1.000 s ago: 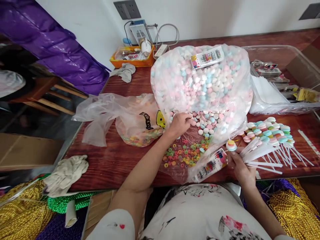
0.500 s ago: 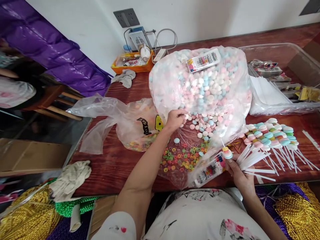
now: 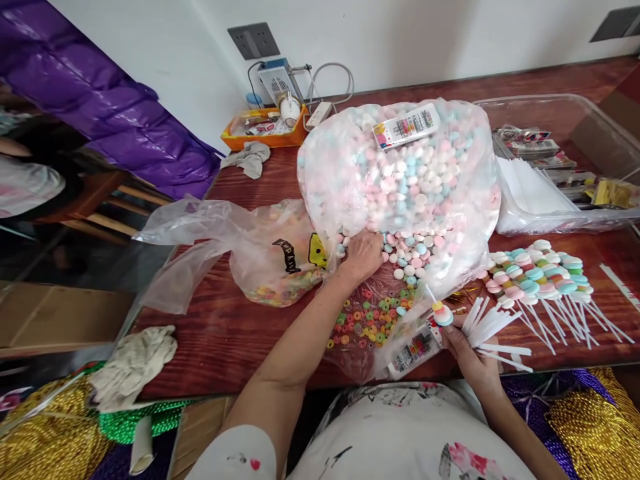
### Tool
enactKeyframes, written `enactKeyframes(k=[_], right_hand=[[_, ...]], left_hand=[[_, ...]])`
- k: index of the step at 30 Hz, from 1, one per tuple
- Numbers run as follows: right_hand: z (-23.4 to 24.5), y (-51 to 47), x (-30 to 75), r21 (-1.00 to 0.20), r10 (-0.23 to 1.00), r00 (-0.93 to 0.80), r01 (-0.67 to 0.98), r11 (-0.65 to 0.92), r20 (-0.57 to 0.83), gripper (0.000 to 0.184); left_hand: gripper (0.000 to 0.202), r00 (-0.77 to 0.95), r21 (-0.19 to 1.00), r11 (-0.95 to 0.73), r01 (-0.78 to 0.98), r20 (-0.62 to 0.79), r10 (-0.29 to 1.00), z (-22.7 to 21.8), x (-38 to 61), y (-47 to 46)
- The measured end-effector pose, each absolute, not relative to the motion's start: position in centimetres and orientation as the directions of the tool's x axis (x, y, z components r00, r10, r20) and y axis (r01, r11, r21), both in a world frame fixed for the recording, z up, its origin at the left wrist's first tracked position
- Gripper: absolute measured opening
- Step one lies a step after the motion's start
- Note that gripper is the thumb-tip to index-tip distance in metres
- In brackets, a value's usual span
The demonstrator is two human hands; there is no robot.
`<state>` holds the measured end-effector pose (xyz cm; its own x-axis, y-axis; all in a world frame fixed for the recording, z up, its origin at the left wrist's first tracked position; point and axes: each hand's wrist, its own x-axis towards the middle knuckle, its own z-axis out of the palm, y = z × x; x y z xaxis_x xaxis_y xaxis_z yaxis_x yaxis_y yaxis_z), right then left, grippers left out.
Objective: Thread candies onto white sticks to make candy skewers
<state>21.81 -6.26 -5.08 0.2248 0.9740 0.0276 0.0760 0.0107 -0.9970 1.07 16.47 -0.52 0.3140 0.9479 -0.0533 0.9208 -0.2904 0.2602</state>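
My left hand (image 3: 364, 256) is down at the mouth of a big clear bag (image 3: 320, 167), among loose pink, white and blue button-shaped candies (image 3: 413, 257). Its fingers are curled; what they hold is hidden. Closed round a fanned bundle of white sticks (image 3: 483, 327) is my right hand (image 3: 473, 357). Its thumb and fingers also keep one stick upright, threaded with a stack of candies (image 3: 442, 313) in blue, white and yellow-orange. Small coloured ring candies (image 3: 367, 317) lie between my arms. To the right rests a pile of finished-looking candy skewers (image 3: 540, 273).
A knotted plastic bag of ring candies (image 3: 280, 257) sits left. At the back right stands a clear bin (image 3: 555, 217) with white sticks and packets. A printed packet (image 3: 413, 353) lies near the front edge, a cloth (image 3: 135, 367) at the left corner. An orange tray (image 3: 265, 139) stands behind.
My left hand has gone from pinching at the pile's left edge to curling down into the candies, slightly right. My right hand, with its sticks and candy stack, appears a little further left.
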Motion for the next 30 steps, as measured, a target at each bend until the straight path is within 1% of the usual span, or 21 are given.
enactKeyframes(k=[2, 3, 4, 5, 6, 7, 8, 9, 11, 12, 14, 17, 21, 23, 26, 30], right_hand=[[-4.8, -6.1, 21.4, -0.994, 0.978, 0.205, 0.109, 0.016, 0.038, 0.027], [-4.5, -6.1, 21.2, -0.991, 0.981, 0.189, 0.130, 0.025, 0.049, 0.027], [-4.2, -6.0, 21.1, -0.987, 0.983, 0.172, 0.154, 0.042, 0.068, 0.027], [-3.9, -5.9, 20.9, -0.982, 0.983, 0.156, 0.177, 0.064, 0.092, 0.027], [-3.6, -5.8, 20.8, -0.977, 0.984, 0.138, 0.196, 0.087, 0.116, 0.027], [-3.2, -5.6, 20.7, -0.971, 0.984, 0.117, 0.212, 0.108, 0.135, 0.027], [-2.9, -5.5, 20.6, -0.966, 0.984, 0.097, 0.225, 0.126, 0.151, 0.028], [-2.5, -5.3, 20.4, -0.962, 0.983, 0.085, 0.235, 0.138, 0.162, 0.028], [-2.0, -5.0, 19.9, -0.953, 0.982, 0.054, 0.259, 0.159, 0.179, 0.028], [-1.8, -4.9, 19.5, -0.948, 0.982, 0.032, 0.270, 0.170, 0.185, 0.029], [-1.7, -4.7, 18.8, -0.940, 0.980, -0.026, 0.277, 0.198, 0.198, 0.027], [-1.8, -4.5, 18.0, -0.936, 0.975, -0.109, 0.277, 0.217, 0.194, 0.017], [-2.1, -4.6, 17.7, -0.909, 0.966, -0.146, 0.333, 0.250, 0.212, 0.014], [-2.1, -4.7, 17.6, -0.899, 0.965, -0.133, 0.352, 0.259, 0.226, 0.013], [-1.8, -4.9, 17.3, -0.899, 0.966, -0.121, 0.354, 0.257, 0.228, 0.020], [-1.0, -5.1, 16.6, -0.922, 0.980, -0.133, 0.342, 0.183, 0.146, 0.022]], left_hand=[[0.026, 0.328, 0.259, -0.307, 0.916, -0.038, 0.944, -0.7, 0.9, 16.2], [0.028, 0.325, 0.299, -0.307, 0.903, -0.010, 0.946, -0.8, 0.7, 16.0], [0.031, 0.309, 0.388, -0.298, 0.872, 0.035, 0.950, -0.8, 0.4, 15.6], [0.035, 0.273, 0.524, -0.278, 0.805, 0.088, 0.958, -0.8, 0.0, 15.1], [0.039, 0.223, 0.686, -0.247, 0.685, 0.127, 0.967, -0.7, -0.5, 14.4], [0.044, 0.161, 0.839, -0.204, 0.505, 0.141, 0.977, -0.4, -1.0, 13.4], [0.044, 0.110, 0.942, -0.147, 0.300, 0.119, 0.987, -0.2, -1.5, 12.2], [0.041, 0.101, 0.990, -0.078, 0.114, 0.066, 0.993, 0.2, -1.9, 10.9], [0.031, 0.075, 0.985, 0.043, -0.167, -0.030, 0.997, 1.1, -2.6, 8.2], [0.029, 0.065, 0.963, 0.081, -0.259, -0.066, 0.996, 1.5, -2.8, 6.9], [0.029, 0.016, 0.923, 0.098, -0.373, -0.100, 0.995, 2.0, -2.9, 4.7], [0.030, -0.041, 0.907, 0.054, -0.419, -0.078, 0.996, 2.1, -2.7, 2.8], [0.029, -0.097, 0.932, -0.053, -0.360, 0.019, 0.995, 0.9, -2.8, 1.8], [0.029, -0.129, 0.948, -0.113, -0.296, 0.077, 0.989, 0.1, -2.9, 1.4], [0.028, -0.167, 0.968, -0.187, -0.167, 0.159, 0.973, -0.7, -3.0, 1.0], [0.026, -0.199, 0.952, -0.296, 0.073, 0.305, 0.931, -0.9, -3.0, 0.7]])
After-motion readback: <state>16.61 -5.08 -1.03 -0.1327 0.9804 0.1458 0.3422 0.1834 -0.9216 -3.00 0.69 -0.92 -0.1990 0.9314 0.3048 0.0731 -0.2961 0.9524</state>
